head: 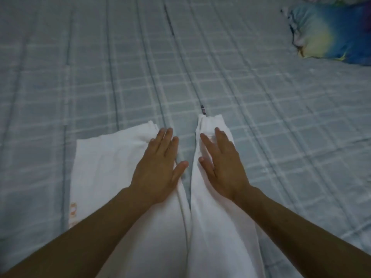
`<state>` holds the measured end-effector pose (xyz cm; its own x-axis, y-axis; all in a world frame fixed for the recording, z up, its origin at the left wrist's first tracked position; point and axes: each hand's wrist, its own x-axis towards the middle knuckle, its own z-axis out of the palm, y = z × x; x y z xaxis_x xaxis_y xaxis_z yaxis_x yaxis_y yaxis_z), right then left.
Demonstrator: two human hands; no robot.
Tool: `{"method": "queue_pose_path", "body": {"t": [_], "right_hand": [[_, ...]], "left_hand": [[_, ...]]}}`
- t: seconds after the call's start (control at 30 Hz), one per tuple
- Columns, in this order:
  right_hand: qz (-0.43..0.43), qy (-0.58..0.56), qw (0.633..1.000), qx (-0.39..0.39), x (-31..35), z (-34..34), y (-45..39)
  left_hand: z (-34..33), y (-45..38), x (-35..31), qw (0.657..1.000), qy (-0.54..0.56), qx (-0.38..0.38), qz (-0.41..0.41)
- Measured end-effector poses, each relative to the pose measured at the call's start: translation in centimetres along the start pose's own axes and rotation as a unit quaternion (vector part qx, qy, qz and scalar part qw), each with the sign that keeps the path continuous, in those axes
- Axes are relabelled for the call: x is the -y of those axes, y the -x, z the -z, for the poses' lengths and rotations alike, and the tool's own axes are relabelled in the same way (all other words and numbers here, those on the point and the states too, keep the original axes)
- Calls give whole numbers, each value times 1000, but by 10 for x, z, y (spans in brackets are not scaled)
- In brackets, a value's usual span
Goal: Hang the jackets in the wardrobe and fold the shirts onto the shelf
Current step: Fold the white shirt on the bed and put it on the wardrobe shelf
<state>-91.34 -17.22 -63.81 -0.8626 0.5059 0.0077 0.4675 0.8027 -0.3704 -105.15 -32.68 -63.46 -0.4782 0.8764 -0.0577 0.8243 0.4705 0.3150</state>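
From the head camera, looking down: a white soft cotton garment [120, 177] lies spread on a bed covered with a pale blue-grey checked quilt [261, 117]. The garment runs from the bottom edge of the picture up to about the middle, and it shows as two long panels with a narrow strip of quilt between them at the top; whether these are the two fronts of a shirt or something else I cannot tell. A small orange mark sits near its left edge.

The left hand [160, 167] lies flat on the left panel, fingers straight and close together, thumb out toward the gap. The right hand [220, 169] lies flat on the right panel, fingers straight and a little spread, pressing the cloth near its upper end. Neither hand grips anything; both are pressing or smoothing.

A thin dark cord [169, 27] runs up the quilt from just above the right panel. A pillow in blue, yellow and white print [331, 35] sits at the far right corner, well apart from the garment.

The cloth looks light, limp and easily creased, not slippery or fragile. It probably folds best when pinched at the outer edges or corners, with the other palm holding the middle down.
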Motion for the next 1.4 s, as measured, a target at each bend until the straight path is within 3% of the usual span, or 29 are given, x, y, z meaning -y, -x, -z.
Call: {"method": "queue_pose_path", "body": {"t": [0.2,0.27,0.37,0.47,0.6,0.9,1.0,1.1,1.2,1.27,1.4], "right_hand": [[-127,-58,990,-34,-44,17,-9],[-122,-111,985,-44,-50,21,-12],[-85,-112,990,0,-57,22,-17],[-101,-182,978,10,-62,25,-27],[-134,-326,935,19,-67,36,-37],[-164,-370,906,-124,-107,70,-18],[-181,-361,897,-181,-133,89,-5],[-209,-307,910,-181,-159,93,7],[-221,-234,942,-100,-174,85,20],[-206,-214,951,-82,-179,77,29],[-220,-219,942,-126,-181,73,30]], "left_hand": [[-10,-29,-50,989,136,-35,46],[-11,-44,-62,980,173,-16,100],[-8,-67,-72,949,253,39,183],[-4,-79,-77,946,279,5,163],[-2,-84,-79,912,359,-24,197],[-2,-120,-134,907,405,-8,113],[-5,-137,-165,919,389,1,61],[-19,-147,-189,940,341,23,19],[-40,-146,-199,981,164,99,-31],[-52,-139,-201,990,52,118,-51],[-61,-124,-206,993,-62,22,-98]]}}
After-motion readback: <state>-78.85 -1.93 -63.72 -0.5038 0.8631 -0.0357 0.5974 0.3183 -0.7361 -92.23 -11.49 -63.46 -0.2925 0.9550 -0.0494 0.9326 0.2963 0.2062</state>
